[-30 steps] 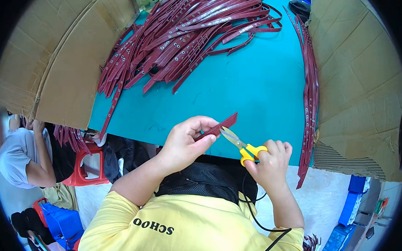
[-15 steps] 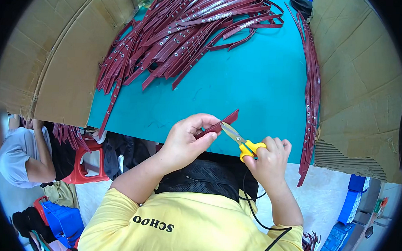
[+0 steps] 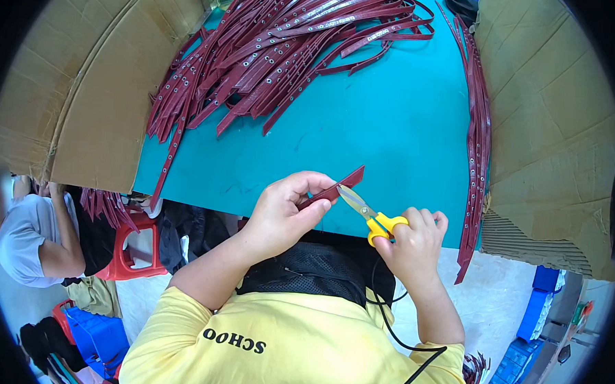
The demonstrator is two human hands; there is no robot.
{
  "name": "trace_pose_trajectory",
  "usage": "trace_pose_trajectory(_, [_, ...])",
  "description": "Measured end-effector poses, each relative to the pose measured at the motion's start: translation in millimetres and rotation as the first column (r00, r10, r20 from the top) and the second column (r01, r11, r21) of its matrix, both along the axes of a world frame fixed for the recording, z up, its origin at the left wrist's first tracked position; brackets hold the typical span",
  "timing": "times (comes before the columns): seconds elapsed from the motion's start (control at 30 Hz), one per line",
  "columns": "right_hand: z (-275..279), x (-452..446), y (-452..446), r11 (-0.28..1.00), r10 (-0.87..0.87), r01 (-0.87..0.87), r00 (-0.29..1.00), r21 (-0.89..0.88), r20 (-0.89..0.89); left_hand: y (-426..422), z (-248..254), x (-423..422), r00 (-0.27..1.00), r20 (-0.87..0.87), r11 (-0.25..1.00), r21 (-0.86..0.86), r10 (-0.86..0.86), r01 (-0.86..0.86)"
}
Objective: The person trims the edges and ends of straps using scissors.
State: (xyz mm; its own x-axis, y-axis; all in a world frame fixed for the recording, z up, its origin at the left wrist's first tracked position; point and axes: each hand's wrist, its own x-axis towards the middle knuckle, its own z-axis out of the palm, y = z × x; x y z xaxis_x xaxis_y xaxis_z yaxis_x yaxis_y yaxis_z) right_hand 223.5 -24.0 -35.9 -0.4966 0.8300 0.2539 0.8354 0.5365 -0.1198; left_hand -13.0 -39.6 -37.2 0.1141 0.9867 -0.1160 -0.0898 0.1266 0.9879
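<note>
My left hand pinches a dark red strap between thumb and fingers, its slanted end pointing up and to the right. Yellow-handled scissors are in my right hand, with thumb and fingers round the handles. The tips of the blades meet the strap's edge just beyond my left fingertips; whether they cut into it is too small to tell. Both hands are over the near edge of the green table.
A large heap of red straps with metal eyelets covers the table's far left. More straps lie along the right edge. Cardboard walls flank both sides. At the left, a person sits near a red stool.
The strap, both hands and the scissors have shifted slightly up in view. The blades look a little closer together than a second ago. Both holds are unchanged.
</note>
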Motion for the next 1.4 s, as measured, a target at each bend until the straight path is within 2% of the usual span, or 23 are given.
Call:
trace_pose_trajectory(0.63, [-1.3,2.3,-2.3,1.000,0.003,-0.003,1.000,0.014,0.003,-1.5,1.1,0.9,0.999,-0.038,1.000,-0.008,-0.008,0.008])
trace_pose_trajectory(0.93, [-4.3,2.8,-0.9,1.000,0.010,-0.010,1.000,0.029,0.008,-1.1,-2.3,0.6,0.998,-0.069,0.998,0.057,-0.008,0.012])
trace_pose_trajectory(1.23, [-15.9,7.3,0.6,0.999,0.018,-0.012,0.992,0.044,-0.127,1.2,8.0,-1.4,0.999,-0.042,1.000,-0.011,-0.011,0.010])
trace_pose_trajectory(1.4, [-9.0,2.7,-1.3,0.998,0.030,-0.024,0.991,0.050,-0.132,1.0,4.1,0.7,1.000,0.010,1.000,0.011,0.026,-0.026])
